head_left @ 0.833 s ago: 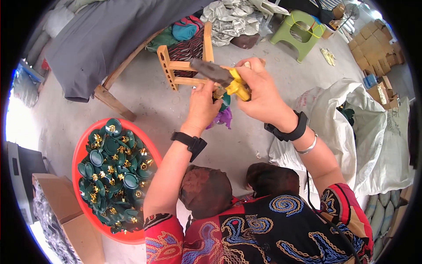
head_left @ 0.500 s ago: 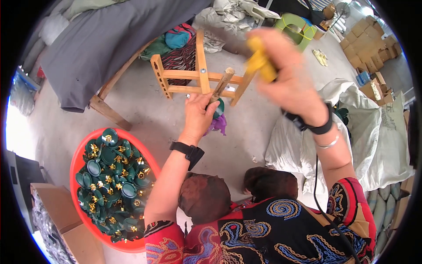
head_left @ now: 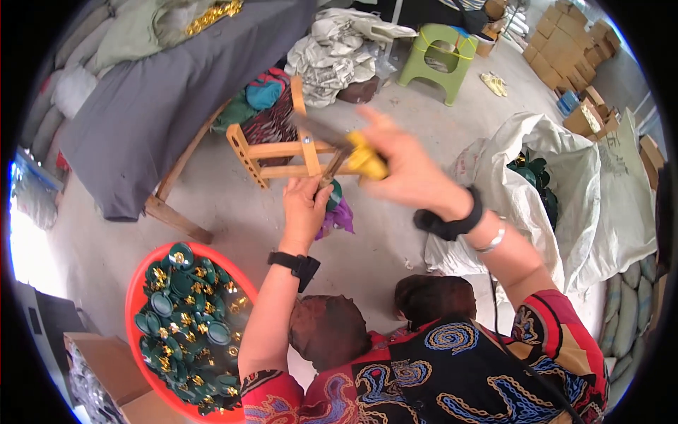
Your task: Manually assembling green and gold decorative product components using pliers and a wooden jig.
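Note:
My left hand [head_left: 302,212] is closed around a short wooden stick [head_left: 329,172], which stands tilted beside a light wooden frame [head_left: 279,150]. A dark green disc [head_left: 335,196] shows partly behind that hand, with a purple cloth [head_left: 339,218] hanging below it. My right hand [head_left: 409,166], blurred by motion, grips a yellow-handled tool [head_left: 367,157]. The tool's long dark metal part reaches toward the upper left, across the top of the stick; whether they touch, I cannot tell.
A red tub [head_left: 132,311] full of green discs with gold fittings stands at lower left. An open white sack [head_left: 565,134] holding green pieces is at right. A grey-covered table [head_left: 162,106] stands at left, a green stool [head_left: 450,67] at the back.
My right hand has swung down and left, bringing the yellow-handled tool to the stick's top. My left hand keeps its grip. The whole view has shifted a little.

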Tool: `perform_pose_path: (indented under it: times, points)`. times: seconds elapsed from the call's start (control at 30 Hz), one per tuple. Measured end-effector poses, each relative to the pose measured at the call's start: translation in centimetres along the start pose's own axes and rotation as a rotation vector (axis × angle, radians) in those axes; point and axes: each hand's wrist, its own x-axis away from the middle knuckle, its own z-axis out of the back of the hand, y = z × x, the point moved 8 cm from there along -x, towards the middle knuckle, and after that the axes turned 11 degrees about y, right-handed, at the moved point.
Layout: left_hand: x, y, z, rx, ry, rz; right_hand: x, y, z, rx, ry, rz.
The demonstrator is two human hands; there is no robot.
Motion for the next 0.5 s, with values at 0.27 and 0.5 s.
perform_pose_path:
  times: [0.27, 0.5]
  points:
    - [-1.1, 0.8, 2.8, -0.155, -0.042, 0.286, 4.2, 4.9, 3.2, -0.16, 0.341, -0.457]
    - [-10.6, 20.1, -2.3, 0.696, -0.248, 0.272, 11.9, 8.8, 4.2, -0.179, 0.346, -0.864]
